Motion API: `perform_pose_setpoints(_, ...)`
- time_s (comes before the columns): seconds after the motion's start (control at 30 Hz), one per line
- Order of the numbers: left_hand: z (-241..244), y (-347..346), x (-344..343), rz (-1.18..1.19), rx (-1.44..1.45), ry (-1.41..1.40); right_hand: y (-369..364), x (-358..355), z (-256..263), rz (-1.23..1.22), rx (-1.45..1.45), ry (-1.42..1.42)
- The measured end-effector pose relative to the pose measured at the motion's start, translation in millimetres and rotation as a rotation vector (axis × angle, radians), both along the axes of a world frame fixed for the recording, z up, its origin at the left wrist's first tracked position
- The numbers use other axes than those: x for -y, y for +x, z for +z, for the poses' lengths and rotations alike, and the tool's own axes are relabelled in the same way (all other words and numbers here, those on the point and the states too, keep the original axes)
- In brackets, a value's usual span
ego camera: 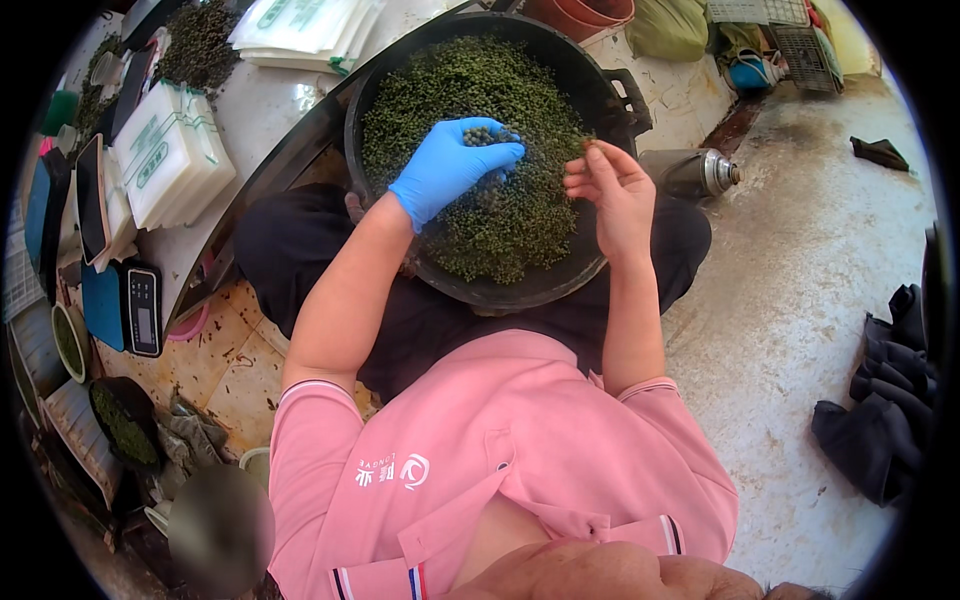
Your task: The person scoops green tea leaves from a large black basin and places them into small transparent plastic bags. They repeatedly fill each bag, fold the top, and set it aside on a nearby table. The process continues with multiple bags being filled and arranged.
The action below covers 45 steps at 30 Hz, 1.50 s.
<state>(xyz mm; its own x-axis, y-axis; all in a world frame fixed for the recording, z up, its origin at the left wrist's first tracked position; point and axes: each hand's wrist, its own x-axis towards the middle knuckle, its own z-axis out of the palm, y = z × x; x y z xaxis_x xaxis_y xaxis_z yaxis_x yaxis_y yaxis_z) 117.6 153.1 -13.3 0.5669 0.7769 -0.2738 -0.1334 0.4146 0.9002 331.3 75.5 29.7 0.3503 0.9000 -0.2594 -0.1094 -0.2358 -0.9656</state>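
Observation:
My left hand (459, 169), in a blue glove, is curled around a bunch of small round green berries (487, 136) above the left-centre of a tub. My bare right hand (611, 180) is over the tub's right side, thumb and forefinger pinched on a tiny sprig (588, 141); its exact shape is too small to tell. The round black plastic tub (525, 300) rests between my crossed legs and holds a large heap of green berry sprigs (495, 232). A side handle (628, 97) of the tub shows at the upper right.
Left, a low table (247, 112) bears stacked printed plastic bags (169, 157), dark dried berries (196, 45) and phones. A digital scale (142, 307) is beside it. To the right lie a metal thermos flask (686, 174) and dark cloth (877, 420). A red bucket (577, 19) stands beyond the tub.

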Motion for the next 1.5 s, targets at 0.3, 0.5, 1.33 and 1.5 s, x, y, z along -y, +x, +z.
perform_pose_setpoints(0.3,-2,-3,-3,0.009,-0.003,0.045,0,-4,-21,0.195,0.69,0.203)
perform_pose_setpoints(0.5,1,-1,1,-0.041,0.019,0.027,-32,1,-18,0.208,0.588,0.239)
perform_pose_setpoints(1.33,27,-78,-34,0.682,0.257,0.055,-116,-87,-93,0.933,1.453,0.547)
perform_pose_setpoints(1.5,29,-83,-30,0.661,0.23,0.052,-72,-53,-76,1.035,1.496,0.398)
